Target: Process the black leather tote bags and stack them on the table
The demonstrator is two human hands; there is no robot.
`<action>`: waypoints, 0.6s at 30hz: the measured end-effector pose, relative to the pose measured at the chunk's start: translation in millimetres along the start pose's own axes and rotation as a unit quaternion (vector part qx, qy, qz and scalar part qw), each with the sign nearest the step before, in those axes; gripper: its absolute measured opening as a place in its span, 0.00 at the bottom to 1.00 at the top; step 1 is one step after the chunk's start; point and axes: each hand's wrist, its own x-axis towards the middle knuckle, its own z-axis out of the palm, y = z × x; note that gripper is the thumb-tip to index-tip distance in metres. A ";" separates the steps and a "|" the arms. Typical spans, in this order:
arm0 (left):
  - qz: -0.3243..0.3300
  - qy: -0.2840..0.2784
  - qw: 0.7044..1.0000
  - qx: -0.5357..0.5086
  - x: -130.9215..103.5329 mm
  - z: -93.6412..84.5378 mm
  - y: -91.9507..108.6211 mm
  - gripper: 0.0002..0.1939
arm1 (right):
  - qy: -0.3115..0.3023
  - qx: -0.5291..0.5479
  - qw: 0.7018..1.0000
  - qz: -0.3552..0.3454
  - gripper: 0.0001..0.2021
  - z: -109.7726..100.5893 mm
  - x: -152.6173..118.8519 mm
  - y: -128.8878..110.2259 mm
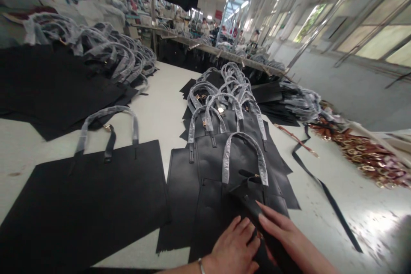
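Observation:
In the lower middle of the head view lies a black leather bag panel [208,209] with a plastic-wrapped handle [227,158]. Its right part is lifted and folded up. My right hand [285,231] grips the lifted black leather, thumb on the near face and fingers partly hidden behind. Close beside it, my left hand [236,244] has its fingers curled onto the same leather; a bracelet [201,265] is on that wrist. A black strap tab [248,174] with a small metal clasp shows at the panel's top. Under and beyond it are several more overlapping panels [221,152] with wrapped handles.
At left lies a single black panel [122,192] with a handle, with a large pile of panels [54,90] behind it. A long black strip [334,201], a brown strap [297,139] and heaped brown straps with metal buckles [362,154] lie on the pale table [157,98] at right.

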 end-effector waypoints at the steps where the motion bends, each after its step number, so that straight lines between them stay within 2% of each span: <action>1: 0.003 0.007 1.000 0.004 0.8 2.7 -0.2 0.25 | -0.018 -0.010 1.000 0.003 0.40 5.9 4.1 0.0; 3: 0.008 0.014 1.000 0.016 1.8 5.5 -1.0 0.24 | -0.033 -0.031 0.999 -0.018 0.37 15.1 14.6 -4.8; 7: 0.013 0.020 0.999 0.043 1.9 5.1 -3.4 0.24 | 0.001 -0.074 0.993 -0.096 0.32 22.1 31.7 -21.3; 10: 0.012 0.020 0.999 0.040 2.6 7.6 -5.4 0.24 | 0.007 -0.102 0.991 -0.083 0.32 22.3 29.3 -26.8; 13: 0.015 0.023 0.999 0.028 5.5 15.1 -6.6 0.22 | -0.015 -0.127 0.988 -0.082 0.28 26.6 20.6 -29.1; 18: 0.018 0.076 0.997 0.011 8.2 26.7 -7.1 0.25 | -0.069 -0.124 0.986 -0.086 0.26 55.1 28.7 -44.9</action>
